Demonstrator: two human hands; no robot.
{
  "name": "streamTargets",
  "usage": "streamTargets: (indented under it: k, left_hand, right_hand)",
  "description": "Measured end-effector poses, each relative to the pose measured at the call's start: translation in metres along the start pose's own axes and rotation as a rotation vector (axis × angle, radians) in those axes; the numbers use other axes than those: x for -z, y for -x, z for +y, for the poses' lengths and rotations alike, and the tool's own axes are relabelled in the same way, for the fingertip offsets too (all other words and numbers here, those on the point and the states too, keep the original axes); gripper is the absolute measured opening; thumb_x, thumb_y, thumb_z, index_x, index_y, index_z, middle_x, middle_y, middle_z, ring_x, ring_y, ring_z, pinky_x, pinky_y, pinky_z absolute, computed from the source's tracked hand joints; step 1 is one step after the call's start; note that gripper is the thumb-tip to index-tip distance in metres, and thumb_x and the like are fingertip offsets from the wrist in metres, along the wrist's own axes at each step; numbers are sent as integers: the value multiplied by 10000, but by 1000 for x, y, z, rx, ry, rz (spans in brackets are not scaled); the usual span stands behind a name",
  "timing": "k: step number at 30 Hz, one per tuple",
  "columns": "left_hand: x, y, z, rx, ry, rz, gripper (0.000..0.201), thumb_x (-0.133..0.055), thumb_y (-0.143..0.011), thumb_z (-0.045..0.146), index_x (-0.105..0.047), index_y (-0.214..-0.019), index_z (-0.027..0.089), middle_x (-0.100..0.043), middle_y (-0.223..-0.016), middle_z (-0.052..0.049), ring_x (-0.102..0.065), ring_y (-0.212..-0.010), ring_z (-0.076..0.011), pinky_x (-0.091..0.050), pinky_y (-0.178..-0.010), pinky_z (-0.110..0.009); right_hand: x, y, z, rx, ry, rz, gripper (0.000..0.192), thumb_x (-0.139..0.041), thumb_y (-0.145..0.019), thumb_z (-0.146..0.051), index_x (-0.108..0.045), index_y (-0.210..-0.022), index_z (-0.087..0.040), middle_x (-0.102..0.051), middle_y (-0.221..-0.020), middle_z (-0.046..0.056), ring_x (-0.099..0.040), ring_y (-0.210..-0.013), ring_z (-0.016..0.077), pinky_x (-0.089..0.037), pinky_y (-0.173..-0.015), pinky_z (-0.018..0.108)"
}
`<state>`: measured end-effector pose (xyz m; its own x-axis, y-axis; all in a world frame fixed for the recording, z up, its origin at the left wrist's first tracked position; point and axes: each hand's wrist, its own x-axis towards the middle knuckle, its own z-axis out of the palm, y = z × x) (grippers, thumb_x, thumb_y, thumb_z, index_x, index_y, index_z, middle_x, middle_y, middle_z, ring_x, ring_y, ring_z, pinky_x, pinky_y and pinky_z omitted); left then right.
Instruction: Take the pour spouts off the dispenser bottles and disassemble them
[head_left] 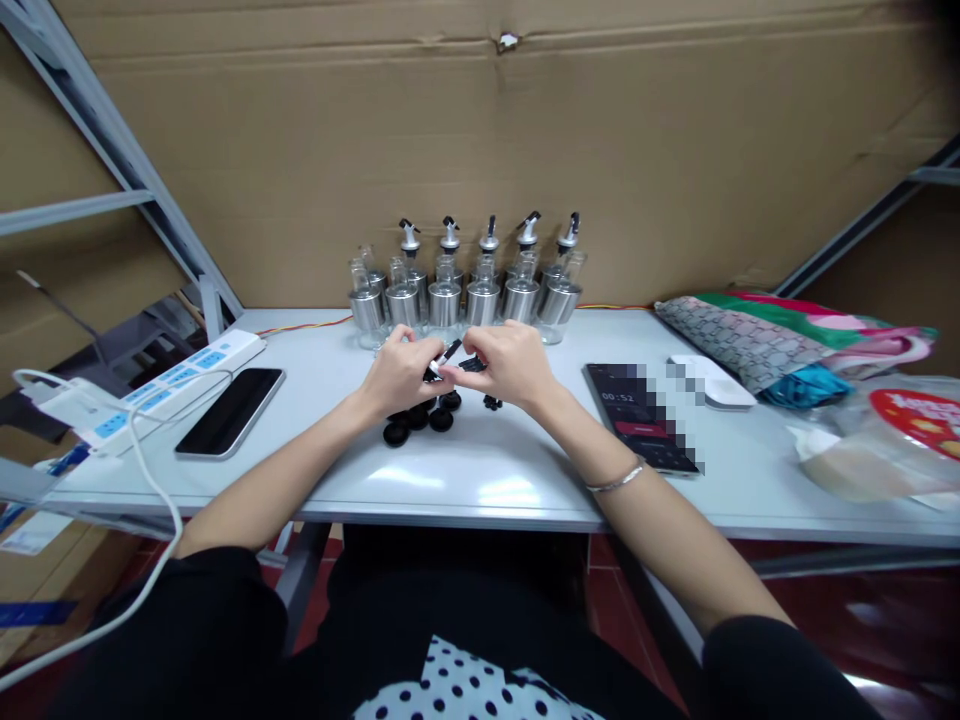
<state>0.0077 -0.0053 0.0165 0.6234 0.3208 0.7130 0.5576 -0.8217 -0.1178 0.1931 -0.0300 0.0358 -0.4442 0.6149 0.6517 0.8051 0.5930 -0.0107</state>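
My left hand is closed around a silver-and-black pour spout, its black lever pointing up to the right. My right hand meets it from the other side, its thumb tip against the same spout and its fingers curled; they cover much of the part. Below my left hand lie several round black caps on the table. Small black pieces sit under my right hand. Behind both hands stand two rows of glass bottles with steel sleeves; several at the back carry pour spouts.
On the white table, a phone and a power strip with a white cable lie left. At right are a phone showing a timer, a white object, a patterned bag and a tape roll. Cardboard stands behind.
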Motion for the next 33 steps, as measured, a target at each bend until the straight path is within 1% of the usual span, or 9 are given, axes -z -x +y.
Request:
streamTargets:
  k: [4, 8, 11, 13, 17, 19, 24, 28, 33]
  left_hand:
    - [0, -1, 5, 73, 80, -31, 89, -485, -767, 226, -452, -694, 187, -560, -632, 16, -430, -528, -112, -395, -715, -303]
    - [-1, -1, 13, 234, 276, -114, 93, -532, -727, 237, -460, -698, 187, -544, -627, 19, -491, -594, -130, -397, -649, -265]
    - [-3, 0, 15, 331, 412, -196, 120, -531, -711, 235, -449, -640, 185, -500, -572, 34, -468, -548, -115, -377, -584, -243]
    - [-6, 0, 15, 356, 431, -215, 145, -536, -704, 238, -440, -610, 185, -481, -549, 39, -454, -535, -112, -370, -574, -243]
    - [-10, 2, 9, 320, 365, -168, 207, -567, -702, 260, -419, -577, 190, -484, -546, 34, -465, -575, -126, -400, -653, -274]
    - [-11, 2, 7, 313, 364, -140, 246, -582, -702, 277, -396, -563, 194, -474, -548, 30, -466, -584, -131, -400, -639, -271]
    - [-8, 1, 11, 257, 389, -122, 246, -580, -751, 301, -423, -595, 191, -487, -572, 28, -476, -586, -126, -404, -632, -263]
    - [-3, 0, 14, 188, 395, -134, 200, -574, -787, 298, -485, -647, 186, -520, -591, 28, -494, -590, -125, -423, -646, -263]
    - [-6, 3, 6, 118, 319, -134, 203, -568, -810, 305, -492, -661, 190, -556, -609, 15, -519, -635, -140, -441, -669, -273]
  right_hand:
    - [-6, 1, 3, -1, -12, -32, 533, -349, -890, -611, -584, -721, -165, -593, -608, 34, -476, -555, 133, -269, -599, 268]
    - [-10, 2, 3, 47, -4, -19, 522, -330, -896, -597, -576, -736, -165, -582, -600, 38, -483, -566, 150, -274, -602, 277]
    - [-12, 3, 2, 78, -4, -10, 532, -322, -900, -608, -575, -757, -163, -588, -616, 44, -493, -583, 161, -281, -606, 281]
    - [-12, 3, 2, 97, 0, -21, 533, -320, -915, -602, -584, -793, -156, -607, -652, 54, -513, -612, 168, -285, -616, 285]
    - [-14, 3, 0, 147, -7, -44, 466, -319, -963, -518, -580, -1050, -141, -662, -840, 88, -566, -756, 190, -301, -662, 289]
    - [-15, 3, -2, 195, 3, -39, 439, -298, -981, -474, -563, -1114, -150, -660, -893, 93, -564, -791, 192, -301, -673, 289]
    - [-16, 2, -3, 249, 81, 3, 505, -209, -999, -439, -613, -942, -143, -623, -758, 69, -500, -661, 169, -267, -660, 295]
    - [-12, 1, -2, 234, 101, -21, 507, -213, -1002, -429, -623, -874, -159, -587, -688, 44, -453, -611, 156, -245, -661, 299]
    - [-8, 2, -6, 162, -25, -28, 514, -186, -1004, -427, -602, -850, -167, -569, -662, 30, -447, -592, 149, -272, -681, 289]
